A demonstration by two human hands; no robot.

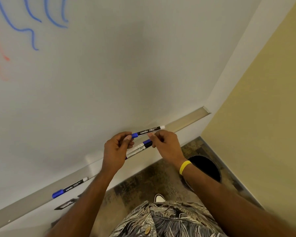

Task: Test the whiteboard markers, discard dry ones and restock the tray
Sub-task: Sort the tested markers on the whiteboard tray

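Observation:
A blue-capped marker [148, 131] with a black barrel is held level just above the metal tray [186, 123]. My left hand [115, 151] pinches its blue cap end, and my right hand [166, 145] grips the barrel near the middle. Below my hands, more markers [140, 148] lie in the tray, partly hidden behind my fingers. Another blue-capped marker [69, 187] rests in the tray further left. The whiteboard [101, 69] carries blue squiggles [31, 19] and faint red squiggles [0, 53] at the upper left.
A dark round bin [207, 165] stands on the patterned floor below my right wrist, which wears a yellow band. A yellow wall [263, 108] meets the board's right edge. A small dark-framed object [64, 205] sits under the tray at left.

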